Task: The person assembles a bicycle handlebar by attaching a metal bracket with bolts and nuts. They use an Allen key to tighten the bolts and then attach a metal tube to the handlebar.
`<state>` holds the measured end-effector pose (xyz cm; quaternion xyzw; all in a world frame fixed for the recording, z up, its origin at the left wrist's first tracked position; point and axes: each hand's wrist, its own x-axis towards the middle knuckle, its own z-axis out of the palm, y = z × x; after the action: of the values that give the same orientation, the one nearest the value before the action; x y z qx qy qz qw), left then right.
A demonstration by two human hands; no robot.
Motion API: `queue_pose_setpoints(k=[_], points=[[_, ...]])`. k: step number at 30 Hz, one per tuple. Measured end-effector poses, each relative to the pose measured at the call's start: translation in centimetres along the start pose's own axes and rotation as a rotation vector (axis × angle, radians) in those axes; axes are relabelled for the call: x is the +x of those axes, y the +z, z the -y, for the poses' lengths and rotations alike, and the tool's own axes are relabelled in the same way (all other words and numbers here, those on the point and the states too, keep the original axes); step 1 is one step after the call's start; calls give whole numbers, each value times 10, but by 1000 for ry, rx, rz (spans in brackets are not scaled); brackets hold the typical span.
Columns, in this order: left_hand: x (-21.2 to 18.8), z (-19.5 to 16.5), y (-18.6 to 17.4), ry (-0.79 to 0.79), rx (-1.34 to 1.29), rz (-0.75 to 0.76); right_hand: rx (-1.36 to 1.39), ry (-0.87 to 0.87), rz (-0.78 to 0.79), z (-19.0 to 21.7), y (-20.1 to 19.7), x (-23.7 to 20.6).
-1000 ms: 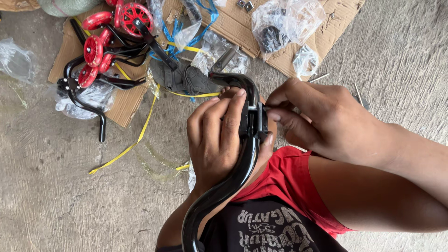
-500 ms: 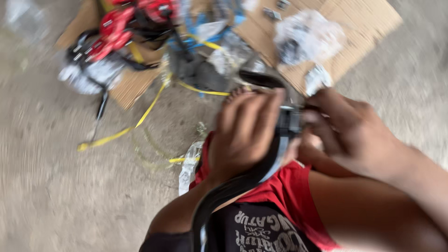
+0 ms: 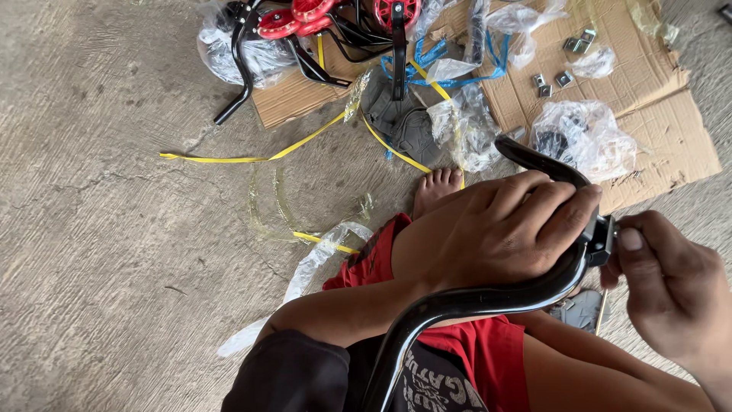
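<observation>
The left hand (image 3: 496, 233) lies over the bend of a black curved metal tube (image 3: 473, 301), its fingers (image 3: 568, 217) wrapped together around the tube and clamped on it, the knuckles on top. The tube runs from below the left wrist, near the dark shirt, up under the palm and curls out past the fingertips to a free end that points toward the cardboard. Just beyond the left fingertips, on the tube's right side, sits a small black clamp fitting (image 3: 600, 238). The right hand (image 3: 671, 294) is at this fitting, its thumb and first fingers (image 3: 629, 243) pinched together against it; whether they grip a small part there cannot be told. Below both hands are red shorts (image 3: 488, 355), and a bare foot (image 3: 436, 189) rests on the concrete floor (image 3: 114, 252) just above the left hand. Further beyond the fingers lies a flattened cardboard sheet (image 3: 656, 99) with clear plastic bags (image 3: 583, 137) and small metal brackets (image 3: 564, 76) on it. Well to the left of the hands, yellow strapping (image 3: 252, 156) trails across the floor toward a heap of black frame parts with red wheels (image 3: 293, 19).
</observation>
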<state>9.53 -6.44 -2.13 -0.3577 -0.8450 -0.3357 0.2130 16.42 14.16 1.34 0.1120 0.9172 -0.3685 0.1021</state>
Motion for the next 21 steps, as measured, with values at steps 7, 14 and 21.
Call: queue_pose_setpoints(k=[7,14,21], points=[[5,-2,-4,-3,-2,-10,-157,-166,-75,7,-3,-1],[10,-5,-11,-29,-37,-12,-175,-224,-55,8,-7,1],[4,-4,-5,-20,-14,8,-279,-2,-64,9,-1,-1]])
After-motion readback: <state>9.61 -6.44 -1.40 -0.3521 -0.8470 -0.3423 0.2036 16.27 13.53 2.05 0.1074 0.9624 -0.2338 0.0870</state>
